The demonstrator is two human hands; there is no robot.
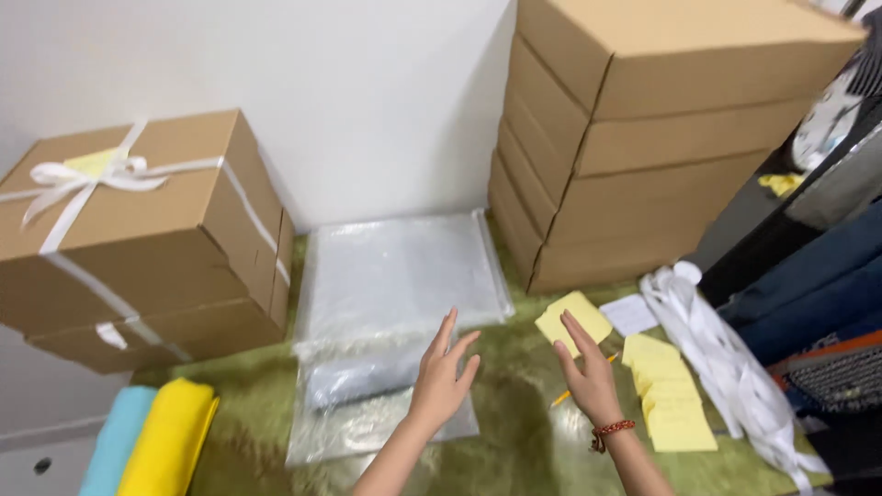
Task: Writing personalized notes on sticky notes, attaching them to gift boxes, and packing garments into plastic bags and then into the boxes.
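While both hands hovered over the green furry surface [514, 441], neither grip had hold of anything: the left hand [441, 377] was spread wide, fingers apart, above the edge of a clear plastic bag [367, 404] with something grey inside, and the right hand [588, 372] was flat and loose just below a yellow note pad [574, 317]. A larger clear zip bag [404, 271] lay behind, against the white wall. To the left stood a tilted brown cardboard box [138, 220] tied with white ribbon [73, 179], a yellow label under the bow. To the right rose a stack of plain brown boxes [643, 138]. More yellow notes [675, 404] lay beside loose white ribbon [726, 358], with a pencil [562, 397] partly hidden by the right hand. Blue and yellow folded cloths [156, 441] lay at the lower left
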